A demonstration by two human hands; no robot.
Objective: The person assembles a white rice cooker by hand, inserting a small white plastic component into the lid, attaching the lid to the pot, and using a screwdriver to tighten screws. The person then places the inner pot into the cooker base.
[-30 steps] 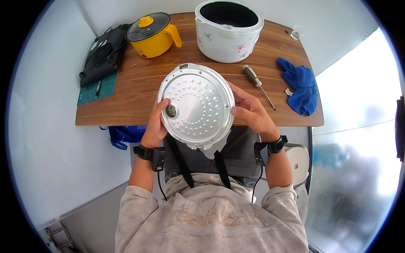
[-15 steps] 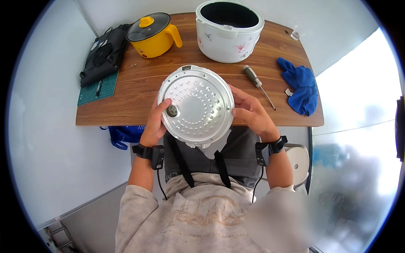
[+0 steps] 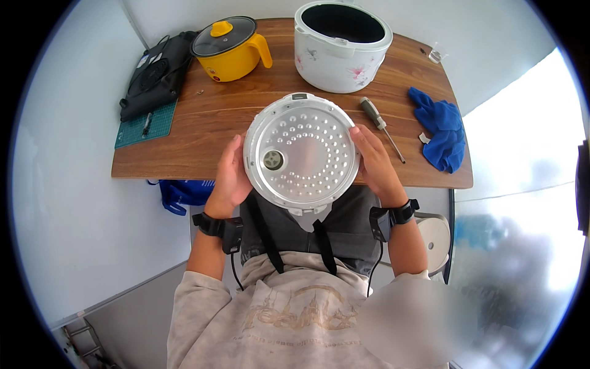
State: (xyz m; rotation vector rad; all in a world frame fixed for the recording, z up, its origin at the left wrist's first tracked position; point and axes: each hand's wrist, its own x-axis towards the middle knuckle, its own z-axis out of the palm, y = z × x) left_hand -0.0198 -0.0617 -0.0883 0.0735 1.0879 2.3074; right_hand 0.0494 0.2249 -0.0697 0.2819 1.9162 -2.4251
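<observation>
Between my hands, over the table's front edge, is a round rice cooker lid, its dimpled silver inner face toward me. A dark round vent sits toward its left side. My right hand grips the right rim, the thumb on the edge of the face and the other fingers mostly hidden behind. My left hand is at the left rim, thumb up along the side, its other fingers partly hidden behind the lid. Beyond the lid stands the white rice cooker body with a flower print, its top uncovered and its inside dark.
A screwdriver lies right of the lid, with a blue cloth farther right. At the back left stand a yellow pot with a glass lid and a black device partly over a green cutting mat. A pen rests on the mat.
The lid has moved right and turned slightly. My left thumb has come off its face to the rim, while my right thumb has moved up along the right edge.
</observation>
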